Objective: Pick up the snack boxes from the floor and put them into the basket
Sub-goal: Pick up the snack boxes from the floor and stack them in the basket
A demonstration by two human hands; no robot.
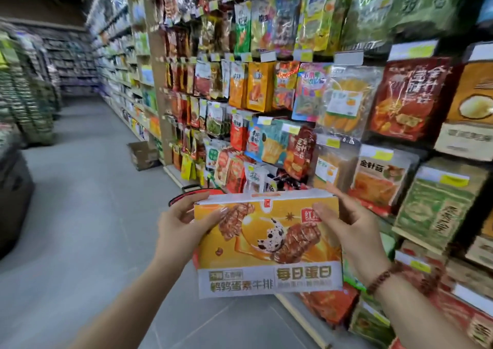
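Your left hand (184, 216) and right hand (346, 223) both grip the snack box (268, 244) between them; it seems stiff and light, so hold its side edges.

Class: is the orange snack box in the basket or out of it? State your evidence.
Out. The left hand and right hand grip the snack box in the air; the red basket shows partly behind it.

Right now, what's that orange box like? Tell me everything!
The snack box is shut cardboard, orange-yellow, picturing brown snack pieces and a speckled egg, with olive lettering on a white band below. It is held in mid-air, front toward the camera, beside the shelves. The left hand grips its left edge, the right hand its right edge.
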